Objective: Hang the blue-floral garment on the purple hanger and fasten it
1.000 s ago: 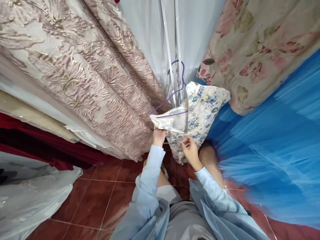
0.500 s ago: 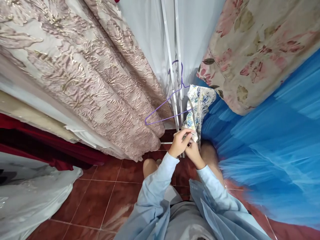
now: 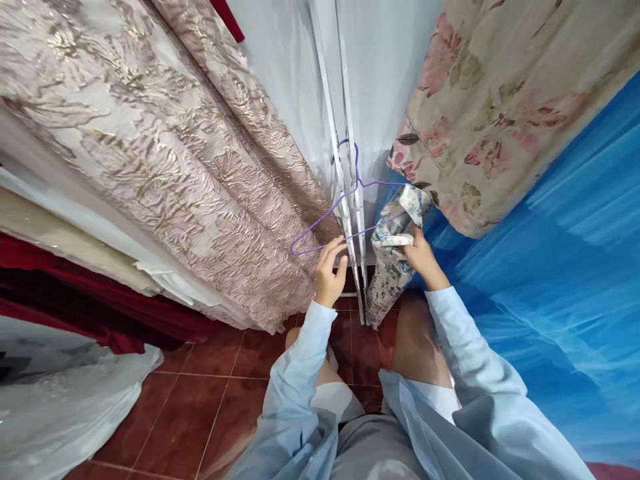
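A purple hanger [image 3: 320, 221] hangs by its hook at a white metal rack [image 3: 349, 153]. On its right side is a white garment with a blue and yellow floral print [image 3: 390, 283], hanging down towards the floor. My right hand [image 3: 421, 257] is closed on the upper part of this garment, fingers partly hidden by the cloth. My left hand [image 3: 330, 275] is at the hanger's lower bar, thumb and fingers apart. Its fingertips are at or very near the bar; whether they touch it I cannot tell.
A pink embossed gown [image 3: 215, 153] hangs on the left, with dark red fabric [image 3: 65, 293] and white cloth [image 3: 75, 393] beyond it. To the right hang a cream floral dress [image 3: 480, 127] and blue tulle [image 3: 540, 287]. Red tiles [image 3: 195, 407] cover the floor.
My hands were together at the garment; they have parted. The left moved to the hanger's bar, the right up and right with the cloth. More of the garment now hangs down.
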{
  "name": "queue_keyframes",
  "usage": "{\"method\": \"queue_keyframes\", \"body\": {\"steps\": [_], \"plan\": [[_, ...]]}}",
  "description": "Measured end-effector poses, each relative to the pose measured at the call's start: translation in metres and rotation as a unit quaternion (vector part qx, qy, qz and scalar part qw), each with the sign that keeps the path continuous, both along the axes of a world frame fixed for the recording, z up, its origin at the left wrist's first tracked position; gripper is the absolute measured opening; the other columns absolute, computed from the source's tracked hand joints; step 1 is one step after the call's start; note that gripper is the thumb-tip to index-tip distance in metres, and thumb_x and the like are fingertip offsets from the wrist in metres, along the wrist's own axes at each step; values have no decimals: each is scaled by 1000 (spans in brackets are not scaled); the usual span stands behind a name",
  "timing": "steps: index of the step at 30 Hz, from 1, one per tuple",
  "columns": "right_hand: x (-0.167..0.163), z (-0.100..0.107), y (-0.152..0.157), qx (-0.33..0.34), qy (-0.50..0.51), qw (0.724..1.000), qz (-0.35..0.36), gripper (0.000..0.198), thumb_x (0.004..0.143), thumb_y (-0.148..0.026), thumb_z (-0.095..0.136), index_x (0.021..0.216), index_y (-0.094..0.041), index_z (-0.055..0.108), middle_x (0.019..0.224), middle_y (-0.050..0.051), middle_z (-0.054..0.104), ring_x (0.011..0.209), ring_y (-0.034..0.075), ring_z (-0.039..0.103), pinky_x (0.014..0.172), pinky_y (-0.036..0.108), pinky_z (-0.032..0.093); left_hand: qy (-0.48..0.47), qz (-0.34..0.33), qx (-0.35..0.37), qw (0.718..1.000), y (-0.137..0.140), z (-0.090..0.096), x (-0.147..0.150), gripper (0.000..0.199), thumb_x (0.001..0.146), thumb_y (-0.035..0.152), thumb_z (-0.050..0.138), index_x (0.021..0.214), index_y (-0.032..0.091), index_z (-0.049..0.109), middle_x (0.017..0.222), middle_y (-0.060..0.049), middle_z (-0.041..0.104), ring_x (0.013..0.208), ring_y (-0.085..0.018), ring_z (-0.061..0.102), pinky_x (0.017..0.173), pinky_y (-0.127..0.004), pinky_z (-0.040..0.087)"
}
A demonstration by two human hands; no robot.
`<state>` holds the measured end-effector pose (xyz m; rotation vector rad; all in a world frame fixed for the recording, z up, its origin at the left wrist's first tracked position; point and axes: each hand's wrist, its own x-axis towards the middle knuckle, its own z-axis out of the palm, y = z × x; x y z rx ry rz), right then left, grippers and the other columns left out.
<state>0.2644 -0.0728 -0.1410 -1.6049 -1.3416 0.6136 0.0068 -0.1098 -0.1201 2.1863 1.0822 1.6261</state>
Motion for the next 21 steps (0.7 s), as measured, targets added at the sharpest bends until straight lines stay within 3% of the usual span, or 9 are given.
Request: {"method": "queue_keyframes", "body": {"steps": [2,3,6,8,10,12,14,17,21], "plan": [[-3,-5,-17,-35,-1,999,14,54,82,-30,57,134,-12,60,126,18,71,120,35,63,103,46,48,-16,4,20,1000,-10,-9,-1,22,103,25,47,113,19,66,131,-13,67,129,-23,60,113,-47,46],[-7,-4,-28,-57,-6,997,58,46,82,-30,57,124,-12,66,118,16,74,113,33,65,100,45,50,-21,-3,22,1000,-14,-14,0,22,103,22,47,112,19,67,128,-12,69,127,-23,62,112,-46,47],[-22,14,-58,-114,-16,947,300,21,81,-27,58,89,-14,72,86,7,74,83,25,66,82,36,53,-5,-86,-47,995,-20,-26,7,29,98,18,52,124,20,65,133,-13,66,130,-23,59,115,-46,44],[-29,38,-73,-120,-3,890,440,18,83,-27,59,80,-14,71,76,3,70,72,19,60,72,30,50,12,-200,-153,968,-24,-33,14,40,91,20,62,131,19,63,135,-13,65,130,-25,59,116,-45,43],[-31,66,-83,-98,21,861,499,19,85,-28,61,82,-13,72,77,3,70,71,17,59,68,27,48,11,-316,-283,906,-31,-40,21,47,84,27,72,129,16,65,129,-13,68,123,-28,63,112,-43,46],[-26,89,-87,-65,40,869,489,20,86,-30,64,86,-13,74,80,3,71,71,17,59,66,25,47,-7,-374,-394,840,-39,-48,24,48,80,36,77,122,14,69,122,-12,72,114,-27,66,106,-40,50],[-17,103,-88,-38,47,906,419,22,85,-32,66,87,-12,76,78,2,70,68,16,58,62,24,46,-29,-350,-460,816,-45,-55,21,46,81,46,76,113,12,72,113,-11,74,104,-26,68,98,-37,52],[-1,109,-89,-8,63,957,284,27,81,-37,71,88,-12,77,74,1,70,62,16,57,57,24,43,-63,-267,-468,840,-45,-59,1,45,83,53,71,96,10,73,94,-8,73,85,-22,65,82,-32,51],[10,106,-92,-5,91,982,164,31,73,-42,78,82,-13,78,69,2,69,57,16,56,51,24,42,-19,-206,-427,881,-32,-47,-41,32,84,44,65,83,12,68,79,-3,65,75,-16,55,70,-25,43]]}}
